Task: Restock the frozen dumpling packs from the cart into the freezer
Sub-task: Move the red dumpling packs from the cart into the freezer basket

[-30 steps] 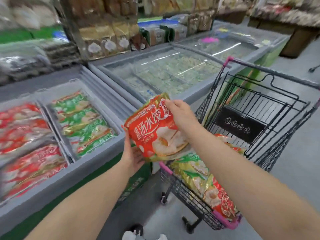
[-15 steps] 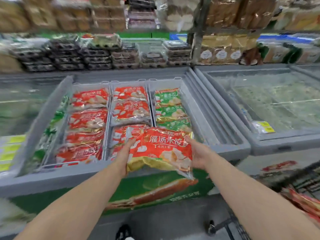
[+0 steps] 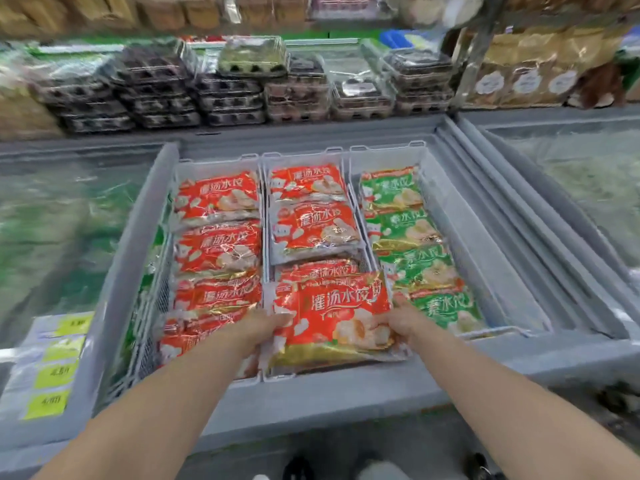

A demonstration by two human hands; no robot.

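Holding a red dumpling pack by its two short edges, the person reaches both bare forearms over the front rim of the open freezer, as the head view shows. The left hand grips the pack's left edge and the right hand grips its right edge. On each hand the fingers curl round the edge of the wrapper; how they lie underneath I cannot tell. The pack lies flat, label up, over the near end of the middle basket, on top of the red packs already stacked there. Whether it rests fully on them or is just above them is unclear.

Beside it, the left basket holds a row of overlapping red packs. The right basket holds a row of green packs, and the right hand is just beside the nearest one. Grey sliding lid rails run along the freezer's right side, with a glass-topped neighbouring freezer beyond them. Yellow price labels sit on the rim at the left. Behind the freezer, stacks of clear egg cartons line a shelf, with brown bags to their right. Dark shoes show at the bottom edge.
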